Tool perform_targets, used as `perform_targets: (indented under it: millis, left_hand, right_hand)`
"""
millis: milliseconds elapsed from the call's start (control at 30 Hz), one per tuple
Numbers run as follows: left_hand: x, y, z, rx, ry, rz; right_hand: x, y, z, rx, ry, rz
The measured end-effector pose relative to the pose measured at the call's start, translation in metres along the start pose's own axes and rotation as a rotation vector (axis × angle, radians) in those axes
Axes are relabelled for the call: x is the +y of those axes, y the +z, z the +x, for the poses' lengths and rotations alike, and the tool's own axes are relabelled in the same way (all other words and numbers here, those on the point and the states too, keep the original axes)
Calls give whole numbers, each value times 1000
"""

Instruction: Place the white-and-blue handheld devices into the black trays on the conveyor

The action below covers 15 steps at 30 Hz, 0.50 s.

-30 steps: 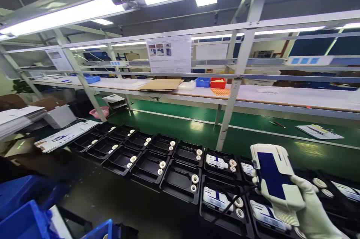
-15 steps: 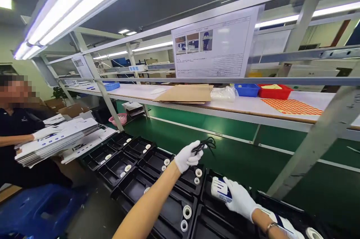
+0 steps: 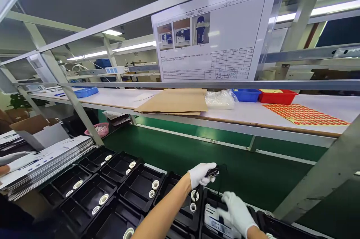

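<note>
My left hand, in a white glove, is closed around a bundle of thin black cable above the trays. Some of the cable hangs down below the fingers. A white and blue device with a barcode-like label lies in the black tray beneath. Beside and over it is my gloved right hand, its fingers apart and partly smeared by motion. Whether it still touches the device I cannot tell.
Rows of black trays with white rings stretch left. Behind them runs a green surface. A shelf holds cardboard sheets, a blue bin and a red bin. Another person's gloved hand rests on stacked printed card at left.
The view has turned right and closer. The device, in my right hand before, now lies lower in the tray, the fingers loosened from it. My left hand keeps the cable, now nearer the right hand.
</note>
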State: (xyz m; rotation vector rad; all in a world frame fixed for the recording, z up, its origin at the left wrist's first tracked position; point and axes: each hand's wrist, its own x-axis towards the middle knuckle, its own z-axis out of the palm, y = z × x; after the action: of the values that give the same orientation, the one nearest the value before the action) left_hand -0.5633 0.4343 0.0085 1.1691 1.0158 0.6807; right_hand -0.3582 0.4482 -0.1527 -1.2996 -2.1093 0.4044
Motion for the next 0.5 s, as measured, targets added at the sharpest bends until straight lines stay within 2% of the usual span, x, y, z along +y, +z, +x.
perform_targets:
  millis: [100,133,200,233,267,367,500]
  left_hand:
    - [6,5,0,-96,-63,60]
    - [9,7,0,-141,-88,79]
    - [12,13,1,-153,-67,119]
    - [13,15,2,-97,-13,126]
    - [14,19,5,3,65,113]
    - [10,33,19,335,292,-42]
    - [-12,50,38,437,468,-193]
  right_hand:
    - [-11,-51,19,268,1,-16]
    - [-17,-66,25,268,-33,42]
    - [-32,-87,34,57,-38,212]
    - [-40,-91,35,-38,-13,274]
    - [-47,-91,35,-90,28,319]
    - [-66,-75,30,-76,134,434]
    - [-81,-56,30,-130,134,600]
